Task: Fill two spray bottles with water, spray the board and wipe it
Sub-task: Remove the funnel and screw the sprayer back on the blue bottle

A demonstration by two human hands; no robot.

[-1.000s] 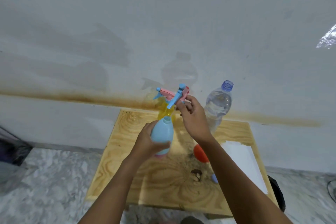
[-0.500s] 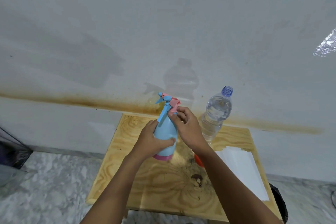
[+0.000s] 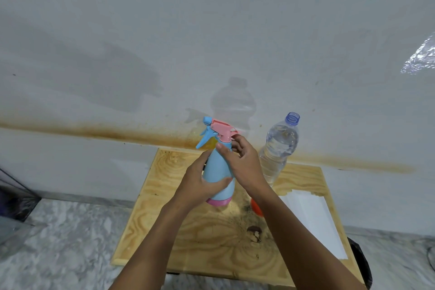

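A light blue spray bottle (image 3: 217,172) with a pink base stands upright on the wooden board (image 3: 188,238). My left hand (image 3: 200,183) grips its body from the left. My right hand (image 3: 244,162) curls round the neck just below the pink and blue trigger head (image 3: 219,130), which sits on top of the bottle. A sliver of a yellow bottle (image 3: 210,143) shows behind the blue one, mostly hidden. An uncapped clear water bottle (image 3: 279,148), partly full, stands to the right.
A white cloth or paper sheet (image 3: 313,214) lies on the board's right side. An orange object (image 3: 256,206) peeks out under my right forearm. Dark stains (image 3: 254,234) mark the board's middle. A white wall with a brown streak rises behind; marble floor surrounds the board.
The trigger head, held above the open bottle a second ago, now sits on its neck. The bottle came down onto the board and my right hand shifted to the neck.
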